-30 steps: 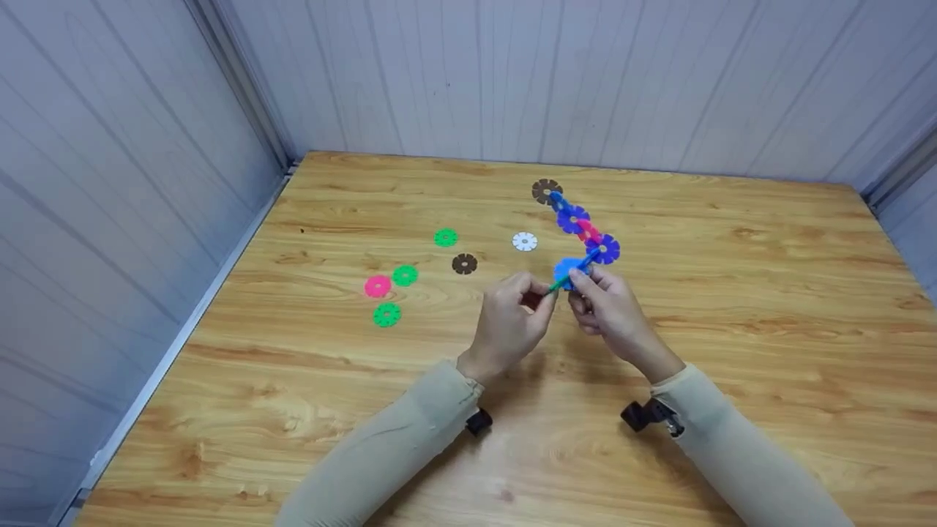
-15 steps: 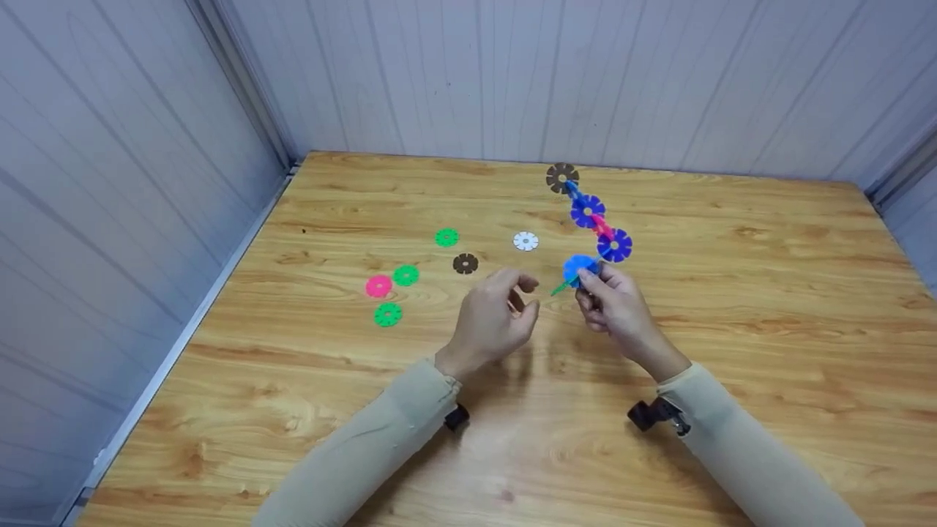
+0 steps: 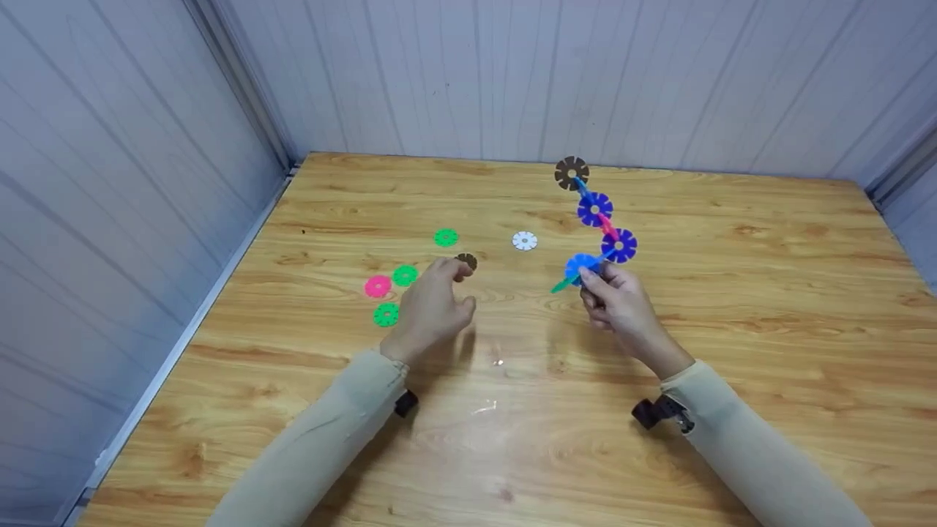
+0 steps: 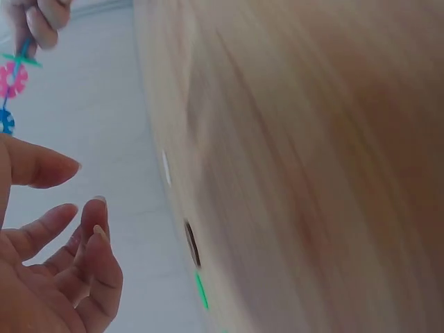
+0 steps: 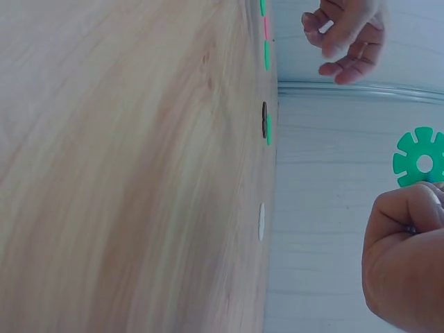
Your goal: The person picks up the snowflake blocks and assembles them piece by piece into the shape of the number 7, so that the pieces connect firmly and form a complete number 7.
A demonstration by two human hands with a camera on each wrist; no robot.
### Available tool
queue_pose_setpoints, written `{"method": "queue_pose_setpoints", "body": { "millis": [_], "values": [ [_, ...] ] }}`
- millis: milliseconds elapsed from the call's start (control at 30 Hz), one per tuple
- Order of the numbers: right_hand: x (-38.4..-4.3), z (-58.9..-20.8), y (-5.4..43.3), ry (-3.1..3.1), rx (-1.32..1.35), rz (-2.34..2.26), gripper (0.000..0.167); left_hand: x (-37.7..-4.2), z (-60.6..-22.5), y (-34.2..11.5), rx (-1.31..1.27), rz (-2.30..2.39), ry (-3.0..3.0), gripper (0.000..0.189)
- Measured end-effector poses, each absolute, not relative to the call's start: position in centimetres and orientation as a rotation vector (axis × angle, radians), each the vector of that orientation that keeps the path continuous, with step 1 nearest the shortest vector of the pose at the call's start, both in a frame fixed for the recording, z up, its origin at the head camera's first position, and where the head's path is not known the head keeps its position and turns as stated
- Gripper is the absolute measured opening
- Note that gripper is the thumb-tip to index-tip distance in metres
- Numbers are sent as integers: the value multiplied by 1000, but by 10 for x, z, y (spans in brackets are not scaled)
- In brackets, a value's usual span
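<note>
Green fills out in the right wrist view, where the chain's end disc (image 5: pixel 412 165) turns its face to the camera with square-cut teeth and a round centre hole; the head view gives it only as a slim tilted edge. In the same way the left wrist view shows a pink disc (image 4: pixel 12 80) of the chain flat on, while from the head it is nearly edge-on. Both wrist views also show the left hand (image 3: pixel 430 304) raised off the table (image 3: pixel 768 307), its thumb and fingertips apart around nothing; from above it seems to overlap the brown disc (image 3: pixel 468 260) lying there. The right hand (image 3: pixel 622 304) pinches a light blue disc (image 3: pixel 578 265) near the chain's lower end, holding the chain up over the table's right half. Slotted discs, joined edge to edge at angles, zigzag upward through blue, violet-blue and pink to a dark brown disc (image 3: pixel 571 173) at the far tip. On the table lie a white disc (image 3: pixel 533 241), three green discs (image 3: pixel 446 230) and a loose pink disc (image 3: pixel 378 278).
</note>
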State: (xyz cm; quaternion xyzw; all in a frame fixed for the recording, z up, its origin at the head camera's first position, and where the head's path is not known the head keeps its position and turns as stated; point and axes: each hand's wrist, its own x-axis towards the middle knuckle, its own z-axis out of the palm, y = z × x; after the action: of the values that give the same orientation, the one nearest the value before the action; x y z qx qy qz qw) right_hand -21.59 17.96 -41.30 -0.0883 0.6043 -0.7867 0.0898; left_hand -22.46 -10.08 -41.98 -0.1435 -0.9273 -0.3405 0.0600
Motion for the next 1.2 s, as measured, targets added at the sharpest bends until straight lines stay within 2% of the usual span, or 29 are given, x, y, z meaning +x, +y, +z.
{"method": "queue_pose_setpoints", "body": {
  "millis": [433, 767, 967, 1200],
  "values": [
    [-220, -413, 183, 1852, -250, -2297, 22, -234, -418, -172, -125, -707, -3177, 56],
    [-221, -415, 180, 1860, -236, -2295, 23, -232, -419, -190, 77, -577, -3305, 26],
    [-221, -415, 180, 1866, -225, -2311, 24, -230, -419, -190, 31, -763, -3276, 35],
    [-221, -414, 178, 1899, -208, -2301, 23, -228, -423, -182, -46, -1034, -3161, 22]
  ]
}}
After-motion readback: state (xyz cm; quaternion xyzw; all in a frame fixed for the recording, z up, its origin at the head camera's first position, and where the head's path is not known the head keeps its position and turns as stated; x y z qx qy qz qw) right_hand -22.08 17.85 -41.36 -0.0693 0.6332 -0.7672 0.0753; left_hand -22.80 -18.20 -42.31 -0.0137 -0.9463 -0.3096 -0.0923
